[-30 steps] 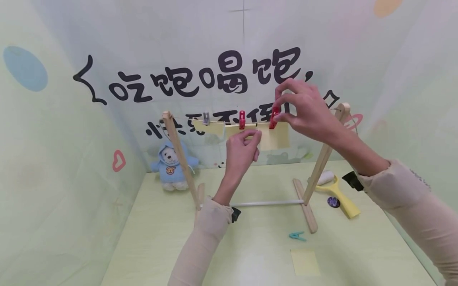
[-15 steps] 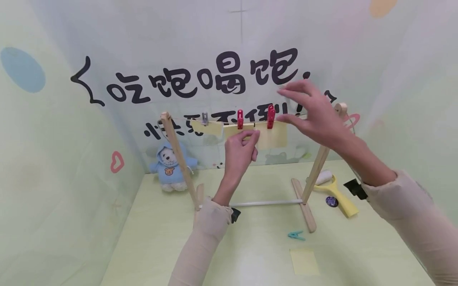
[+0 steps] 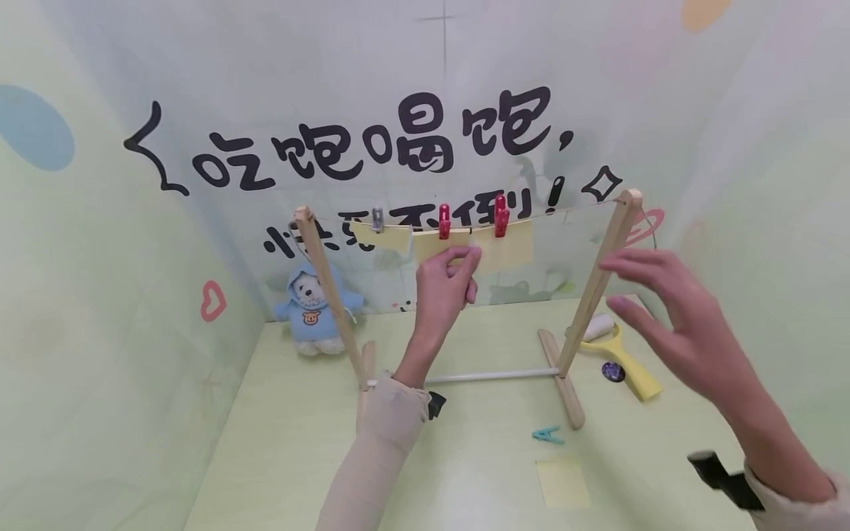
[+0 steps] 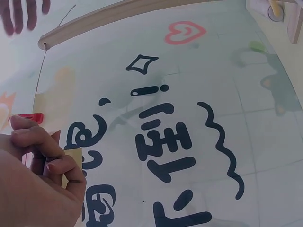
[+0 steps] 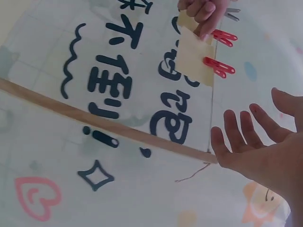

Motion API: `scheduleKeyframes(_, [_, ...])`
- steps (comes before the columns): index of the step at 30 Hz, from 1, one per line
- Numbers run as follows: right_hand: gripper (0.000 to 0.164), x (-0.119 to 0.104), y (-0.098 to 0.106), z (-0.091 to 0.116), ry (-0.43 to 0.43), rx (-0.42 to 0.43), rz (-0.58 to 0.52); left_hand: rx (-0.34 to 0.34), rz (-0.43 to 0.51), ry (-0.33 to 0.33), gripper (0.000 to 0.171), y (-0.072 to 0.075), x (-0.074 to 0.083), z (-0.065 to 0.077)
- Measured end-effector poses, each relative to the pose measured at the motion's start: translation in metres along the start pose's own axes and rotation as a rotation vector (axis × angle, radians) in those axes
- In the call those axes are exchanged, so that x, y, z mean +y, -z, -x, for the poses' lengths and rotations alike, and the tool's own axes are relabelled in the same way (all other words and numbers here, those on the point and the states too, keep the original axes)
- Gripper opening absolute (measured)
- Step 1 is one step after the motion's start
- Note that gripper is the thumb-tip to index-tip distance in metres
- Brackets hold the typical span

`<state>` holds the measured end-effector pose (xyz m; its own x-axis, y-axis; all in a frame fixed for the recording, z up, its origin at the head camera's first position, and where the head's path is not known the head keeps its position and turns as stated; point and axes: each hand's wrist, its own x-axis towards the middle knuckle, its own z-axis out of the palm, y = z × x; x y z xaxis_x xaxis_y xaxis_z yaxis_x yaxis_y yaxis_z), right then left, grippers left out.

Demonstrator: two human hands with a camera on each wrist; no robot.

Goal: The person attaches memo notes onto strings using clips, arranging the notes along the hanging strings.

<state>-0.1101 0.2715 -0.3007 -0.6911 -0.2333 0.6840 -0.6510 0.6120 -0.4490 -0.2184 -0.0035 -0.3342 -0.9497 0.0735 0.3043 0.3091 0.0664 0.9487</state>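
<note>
My left hand (image 3: 446, 286) pinches the left edge of the rightmost yellow sticky note (image 3: 516, 247), which hangs from a string (image 3: 567, 209) under a red clothespin (image 3: 501, 220). Its fingers partly cover the middle note (image 3: 425, 245), held by another red clothespin (image 3: 444, 223). A grey clothespin (image 3: 378, 220) fastens the leftmost note (image 3: 393, 237). My right hand (image 3: 684, 332) is off to the right of the rack's right post (image 3: 600, 284), holding nothing, with fingers spread. In the right wrist view the same right hand (image 5: 265, 146) appears near the string's end.
On the table lie a teal clothespin (image 3: 547, 435) and a loose yellow note (image 3: 563, 483). A yellow-handled peeler-shaped roller tool (image 3: 631, 365) and a small dark disc (image 3: 613, 372) lie by the right foot. A plush bear (image 3: 311, 313) sits behind the left post.
My right hand let go of the right red clothespin and moved away right and down. The clothespin stays on the string with the note. My left hand has stayed at the note.
</note>
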Motion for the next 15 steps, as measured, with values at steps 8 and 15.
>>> scheduleKeyframes(8, [0.041, 0.026, -0.014, 0.087, -0.261, -0.074, -0.184, -0.118, 0.006, 0.001, 0.029, -0.004, -0.03, 0.013])
scheduleKeyframes(15, [0.036, 0.031, -0.03, 0.124, -0.403, -0.119, -0.284, -0.281, -0.126, 0.106, 0.028, -0.034, -0.094, 0.056])
